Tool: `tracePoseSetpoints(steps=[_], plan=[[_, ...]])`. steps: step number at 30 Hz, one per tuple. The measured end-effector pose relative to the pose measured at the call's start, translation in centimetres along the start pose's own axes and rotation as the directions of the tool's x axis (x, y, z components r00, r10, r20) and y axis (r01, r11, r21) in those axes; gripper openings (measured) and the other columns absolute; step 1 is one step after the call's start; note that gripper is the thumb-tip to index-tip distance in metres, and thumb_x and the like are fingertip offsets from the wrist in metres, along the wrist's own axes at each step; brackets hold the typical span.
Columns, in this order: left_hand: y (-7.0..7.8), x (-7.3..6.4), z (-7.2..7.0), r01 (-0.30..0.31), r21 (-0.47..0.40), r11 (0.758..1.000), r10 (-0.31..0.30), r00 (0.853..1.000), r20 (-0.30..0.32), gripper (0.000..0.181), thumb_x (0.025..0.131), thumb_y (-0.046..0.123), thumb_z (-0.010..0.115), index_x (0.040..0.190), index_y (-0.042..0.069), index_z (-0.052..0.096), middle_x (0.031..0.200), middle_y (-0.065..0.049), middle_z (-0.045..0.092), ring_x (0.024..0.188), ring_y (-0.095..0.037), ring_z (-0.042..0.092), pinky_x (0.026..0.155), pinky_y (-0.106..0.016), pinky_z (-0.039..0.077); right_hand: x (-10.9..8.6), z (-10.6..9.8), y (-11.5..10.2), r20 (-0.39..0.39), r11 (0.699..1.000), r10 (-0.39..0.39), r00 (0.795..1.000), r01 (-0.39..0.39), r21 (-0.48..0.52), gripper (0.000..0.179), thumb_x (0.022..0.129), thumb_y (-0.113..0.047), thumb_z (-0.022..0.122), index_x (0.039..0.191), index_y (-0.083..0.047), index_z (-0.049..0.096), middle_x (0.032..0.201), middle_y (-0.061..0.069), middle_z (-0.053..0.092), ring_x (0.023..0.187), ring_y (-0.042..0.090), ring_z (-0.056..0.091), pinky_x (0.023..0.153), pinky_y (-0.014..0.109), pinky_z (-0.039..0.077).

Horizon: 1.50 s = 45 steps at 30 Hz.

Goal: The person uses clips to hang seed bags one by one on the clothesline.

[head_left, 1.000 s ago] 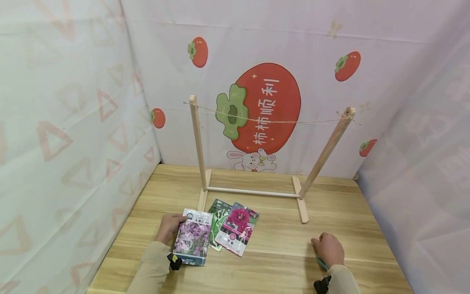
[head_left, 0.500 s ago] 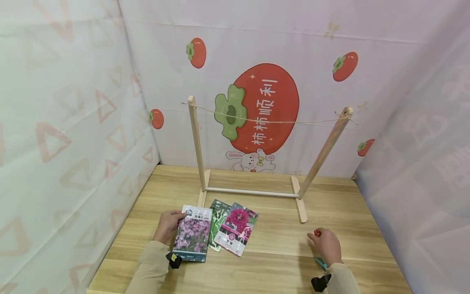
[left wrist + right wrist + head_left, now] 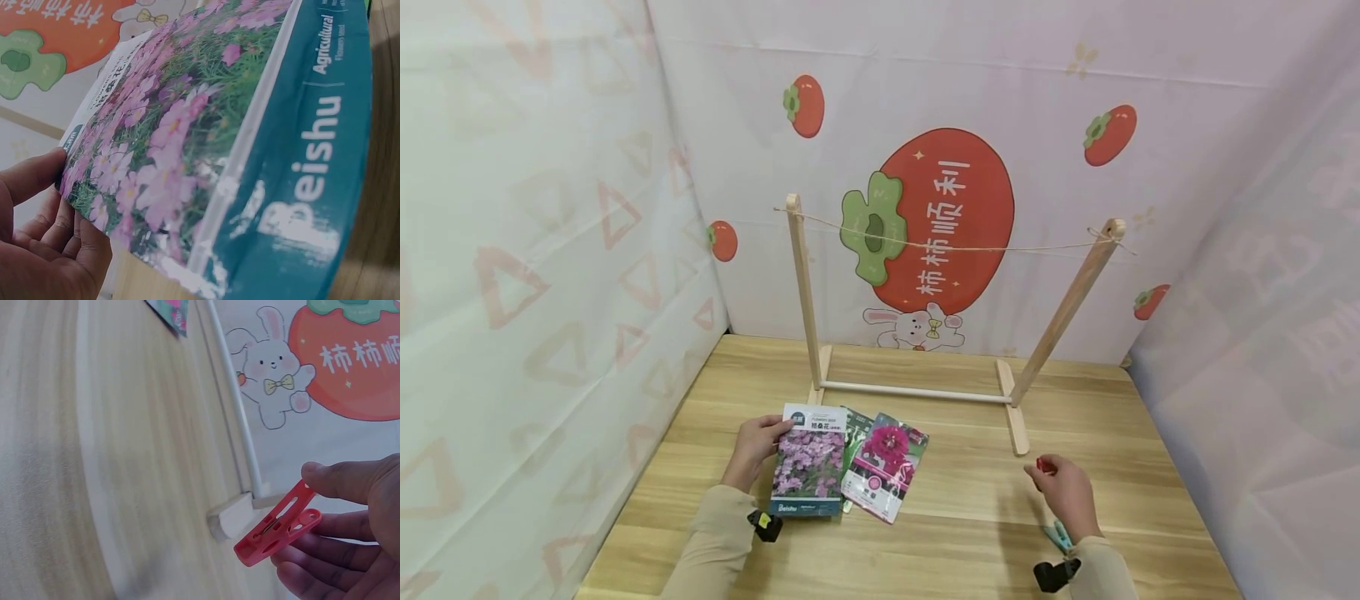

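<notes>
My left hand (image 3: 756,450) pinches the upper left edge of a seed packet (image 3: 808,462) with pink-purple flowers and a teal bottom band. In the left wrist view the thumb lies on the front of this packet (image 3: 169,137), the fingers behind it. Over at the right, my right hand (image 3: 1067,492) is raised above the table. The right wrist view shows a red clothespin (image 3: 275,528) pinched by its handle ends between thumb and fingers. Below that hand lies a light blue clothespin (image 3: 1059,536) on the table.
A magenta-flower seed packet (image 3: 886,467) overlaps a green seed packet (image 3: 854,433), partly hidden behind the held one. Behind them stands a wooden frame with a left post (image 3: 806,292), a right post (image 3: 1067,312), a string (image 3: 955,248) between their tops and a white crossbar (image 3: 917,392).
My left hand has lifted the flower packet up and slightly right, tilting it to face the camera. The right hand has risen forward from the table with the red clothespin, uncovering more of the blue one.
</notes>
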State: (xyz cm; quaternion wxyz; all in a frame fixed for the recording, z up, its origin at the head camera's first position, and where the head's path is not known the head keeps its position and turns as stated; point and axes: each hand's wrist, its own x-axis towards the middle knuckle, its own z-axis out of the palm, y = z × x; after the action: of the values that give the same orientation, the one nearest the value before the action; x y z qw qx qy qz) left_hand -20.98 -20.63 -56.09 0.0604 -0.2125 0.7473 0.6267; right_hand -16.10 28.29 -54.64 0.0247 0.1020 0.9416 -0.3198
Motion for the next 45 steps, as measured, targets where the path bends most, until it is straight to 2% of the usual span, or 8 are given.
tracePoseSetpoints(steps=[5, 10, 15, 24, 33, 40, 45], plan=[[0.3, 0.1, 0.5, -0.011, -0.018, 1.000, 0.012, 1.000, 0.025, 0.035, 0.094, 0.019, 0.066, 0.119, -0.005, 0.063, 0.098, -0.008, 0.070, 0.079, -0.010, 0.062, 0.071, -0.025, 0.053, 0.1, -0.8, -0.9, 0.008, 0.999, -0.023, 1.000, 0.023, 0.033, 0.043, 0.091, -0.023, 0.068, 0.118, 0.011, 0.062, 0.095, 0.019, 0.070, 0.075, 0.018, 0.066, 0.062, 0.031, 0.050], [1.4, 0.2, 0.5, -0.021, -0.053, 0.998, 0.023, 0.999, 0.040, 0.036, 0.094, 0.021, 0.066, 0.119, -0.004, 0.063, 0.096, -0.004, 0.070, 0.082, -0.010, 0.062, 0.075, -0.025, 0.052, 0.7, -1.5, -2.0, -0.016, 0.996, -0.062, 0.998, 0.063, 0.065, 0.044, 0.091, -0.023, 0.069, 0.120, 0.010, 0.061, 0.099, 0.020, 0.070, 0.082, 0.022, 0.067, 0.067, 0.031, 0.053], [2.4, 0.1, 0.5, -0.019, -0.092, 0.996, 0.022, 0.999, 0.040, 0.037, 0.093, 0.021, 0.067, 0.120, -0.005, 0.062, 0.093, 0.000, 0.069, 0.082, -0.009, 0.061, 0.075, -0.023, 0.053, 1.0, -2.0, -2.9, -0.052, 0.993, -0.100, 0.994, 0.103, 0.065, 0.043, 0.091, -0.023, 0.069, 0.120, 0.008, 0.063, 0.100, 0.021, 0.070, 0.088, 0.027, 0.066, 0.069, 0.030, 0.052], [3.8, -0.3, 0.4, -0.039, -0.116, 0.993, 0.046, 0.998, 0.051, 0.036, 0.094, 0.021, 0.066, 0.120, -0.003, 0.062, 0.092, 0.004, 0.068, 0.085, -0.008, 0.061, 0.076, -0.024, 0.053, 1.2, -2.4, -4.3, -0.093, 0.985, -0.152, 0.984, 0.158, 0.068, 0.039, 0.090, -0.021, 0.070, 0.117, 0.006, 0.066, 0.100, 0.020, 0.072, 0.090, 0.029, 0.068, 0.072, 0.033, 0.054], [4.5, -0.6, 0.2, -0.048, -0.130, 0.990, 0.056, 0.997, 0.060, 0.036, 0.093, 0.020, 0.067, 0.119, -0.004, 0.062, 0.089, 0.006, 0.066, 0.084, -0.008, 0.061, 0.076, -0.024, 0.053, 1.6, -2.4, -5.1, -0.152, 0.973, -0.214, 0.965, 0.224, 0.048, 0.034, 0.087, -0.017, 0.073, 0.112, 0.007, 0.068, 0.096, 0.020, 0.071, 0.086, 0.028, 0.066, 0.069, 0.026, 0.052], [5.2, -1.3, 0.3, -0.058, -0.187, 0.981, 0.067, 0.997, 0.044, 0.027, 0.093, 0.017, 0.067, 0.112, 0.000, 0.063, 0.084, 0.008, 0.065, 0.081, -0.008, 0.061, 0.075, -0.026, 0.053, 1.6, -2.7, -5.9, -0.152, 0.970, -0.202, 0.968, 0.219, 0.104, 0.033, 0.088, -0.016, 0.073, 0.113, 0.005, 0.068, 0.099, 0.020, 0.071, 0.089, 0.030, 0.068, 0.068, 0.021, 0.051], [5.7, -1.5, 0.5, -0.071, -0.210, 0.975, 0.080, 0.996, 0.035, 0.027, 0.092, 0.019, 0.068, 0.112, 0.000, 0.064, 0.085, 0.009, 0.065, 0.081, -0.008, 0.061, 0.076, -0.026, 0.053, 1.8, -2.9, -6.5, -0.176, 0.961, -0.221, 0.959, 0.245, 0.129, 0.033, 0.088, -0.016, 0.073, 0.112, 0.005, 0.069, 0.098, 0.020, 0.071, 0.089, 0.029, 0.069, 0.066, 0.016, 0.050]])
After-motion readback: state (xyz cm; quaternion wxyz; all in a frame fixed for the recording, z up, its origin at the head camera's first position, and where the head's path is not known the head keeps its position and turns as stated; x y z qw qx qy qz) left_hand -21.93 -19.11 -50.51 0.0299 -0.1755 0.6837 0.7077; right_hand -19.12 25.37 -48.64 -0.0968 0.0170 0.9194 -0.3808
